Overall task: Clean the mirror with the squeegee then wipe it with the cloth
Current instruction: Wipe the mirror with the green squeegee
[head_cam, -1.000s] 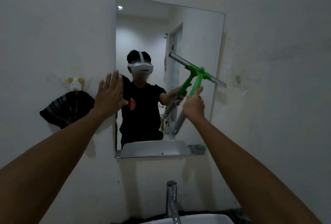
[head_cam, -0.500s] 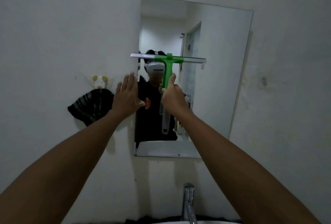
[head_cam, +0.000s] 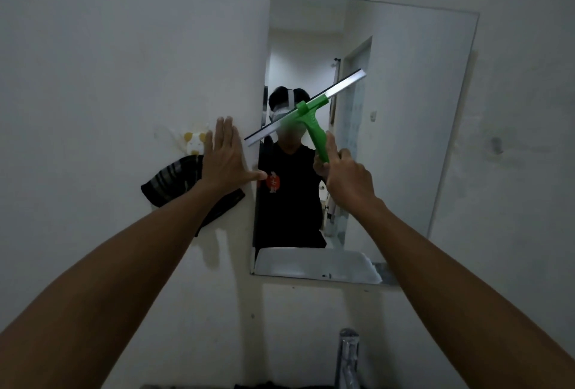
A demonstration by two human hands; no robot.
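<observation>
Still on step 1: my right hand [head_cam: 348, 177] grips the squeegee [head_cam: 306, 108], tilted across the mirror [head_cam: 413, 127]; my left hand [head_cam: 225, 155] lies open on the wall. The cloth [head_cam: 174, 180] hangs unused.

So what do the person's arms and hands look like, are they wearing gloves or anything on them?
No gloves. The left hand and the right hand are bare, and both forearms are bare right down to the bottom edge of the picture, with no sleeve in sight. I can see no watch, bracelet or ring. The reflection in the mirror shows a dark short-sleeved T-shirt with a small red mark on the chest.
</observation>
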